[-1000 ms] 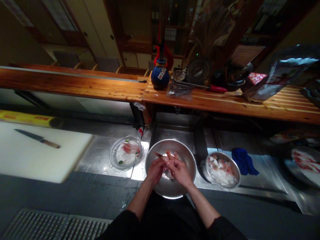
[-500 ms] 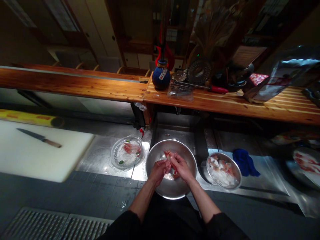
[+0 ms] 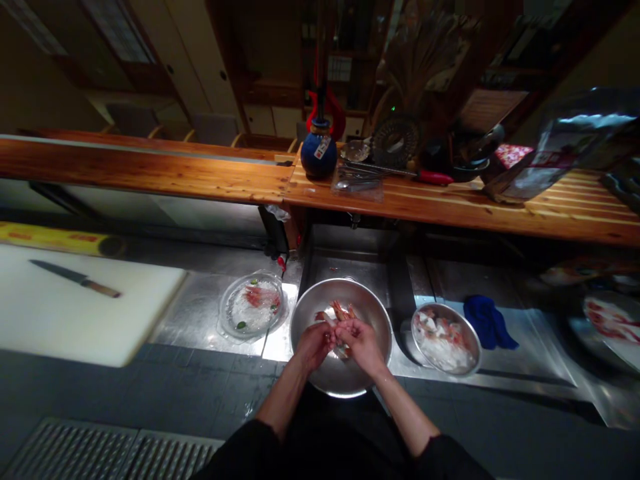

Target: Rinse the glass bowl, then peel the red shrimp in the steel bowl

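Observation:
Over a wide steel bowl (image 3: 376, 360), my left hand (image 3: 314, 343) and my right hand (image 3: 361, 343) meet with fingertips pinched together. Between them is a shrimp (image 3: 326, 317), its pale and reddish end sticking out past my left fingers; most of it is hidden by the hands. Red shrimp heads or shells (image 3: 343, 309) show just beyond my fingers, inside the bowl. Left of the bowl, a clear round dish (image 3: 225, 320) holds white crushed ice, a few green leaves and some red shrimp. A smaller steel pot (image 3: 415, 337) on the right holds pinkish shells and ice.
A knife (image 3: 75, 277) lies on the white cutting board (image 3: 120, 327) at left, near a yellow roll (image 3: 60, 240). A blue cloth (image 3: 487, 323) sits right of the pot. Across the back runs a wooden counter (image 3: 215, 180) bearing a blue vase (image 3: 319, 155) and bagged utensils (image 3: 357, 183).
My fingertips have come closer together, and the right hand has turned and dropped slightly toward me. Red shrimp parts now show beyond the fingers. The view has shifted a little.

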`<state>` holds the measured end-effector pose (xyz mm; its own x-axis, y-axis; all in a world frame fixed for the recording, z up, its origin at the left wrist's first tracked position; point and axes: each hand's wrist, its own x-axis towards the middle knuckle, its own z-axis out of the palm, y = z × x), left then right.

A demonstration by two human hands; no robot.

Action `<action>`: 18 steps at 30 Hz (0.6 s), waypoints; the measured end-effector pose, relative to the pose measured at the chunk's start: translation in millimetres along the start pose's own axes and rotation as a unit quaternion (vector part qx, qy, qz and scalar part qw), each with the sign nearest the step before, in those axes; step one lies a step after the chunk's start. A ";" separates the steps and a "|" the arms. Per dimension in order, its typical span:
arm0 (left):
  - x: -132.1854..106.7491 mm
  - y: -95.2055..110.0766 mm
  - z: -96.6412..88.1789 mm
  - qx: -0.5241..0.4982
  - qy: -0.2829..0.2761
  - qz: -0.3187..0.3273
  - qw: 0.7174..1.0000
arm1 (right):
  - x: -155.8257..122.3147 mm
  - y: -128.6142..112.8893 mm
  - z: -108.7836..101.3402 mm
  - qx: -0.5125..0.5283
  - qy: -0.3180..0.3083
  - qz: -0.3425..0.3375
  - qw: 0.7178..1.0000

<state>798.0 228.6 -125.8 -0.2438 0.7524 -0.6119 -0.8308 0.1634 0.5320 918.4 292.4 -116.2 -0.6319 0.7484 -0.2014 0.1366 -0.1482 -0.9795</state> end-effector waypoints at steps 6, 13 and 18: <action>-7.7 10.4 10.1 -0.009 -0.021 0.060 0.998 | -2.4 -18.5 -2.7 -0.145 0.024 -0.106 0.983; -6.4 7.1 13.7 0.018 0.003 0.121 0.992 | -3.2 -25.7 2.4 -0.053 0.008 -0.050 0.997; -5.0 -0.1 14.2 0.063 0.027 0.161 0.985 | -0.3 -22.1 7.7 0.105 0.024 0.056 0.993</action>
<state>806.4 233.9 -114.5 -0.5132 0.7434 -0.4289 -0.6382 0.0036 0.7699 909.8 290.5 -94.6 -0.5835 0.7488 -0.3143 0.0388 -0.3608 -0.9318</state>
